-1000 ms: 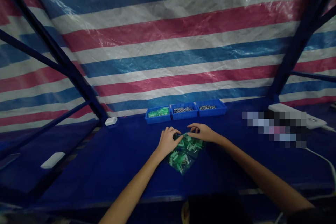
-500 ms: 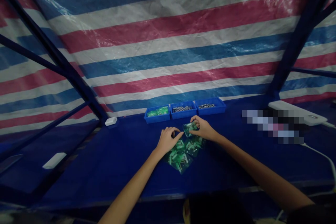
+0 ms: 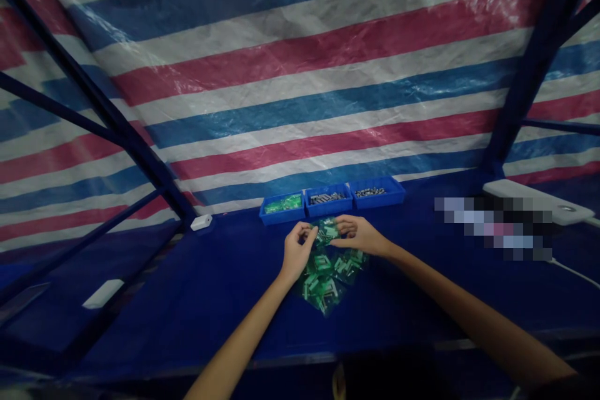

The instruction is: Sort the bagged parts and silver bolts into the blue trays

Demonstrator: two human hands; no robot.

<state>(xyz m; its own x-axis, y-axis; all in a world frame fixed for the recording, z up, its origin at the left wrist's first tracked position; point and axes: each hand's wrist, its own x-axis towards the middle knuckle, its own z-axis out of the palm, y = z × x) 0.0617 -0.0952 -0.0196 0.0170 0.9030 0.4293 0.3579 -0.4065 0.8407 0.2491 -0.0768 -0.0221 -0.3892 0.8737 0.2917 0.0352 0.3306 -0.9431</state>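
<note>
A small green plastic bag (image 3: 327,232) with metal parts inside is held up between my two hands. My left hand (image 3: 299,249) pinches its left side between thumb and fingers. On the other side, my right hand (image 3: 360,235) grips the right edge. Just below, on the blue table, lies a pile of similar filled bags (image 3: 322,287), several in all, with pale and metal pieces showing through the green film. What exactly the pieces are is too small to tell.
Behind my hands stand three blue bins: one with green bags (image 3: 282,220), one with longer metal pieces (image 3: 329,205), one with small metal parts (image 3: 379,199). A white adapter (image 3: 201,222) sits at left, a white power strip (image 3: 537,201) at right, beside a blurred-out patch.
My left hand has closed on the bag's left side, where before it was apart from it. The bag and my right hand have moved slightly left.
</note>
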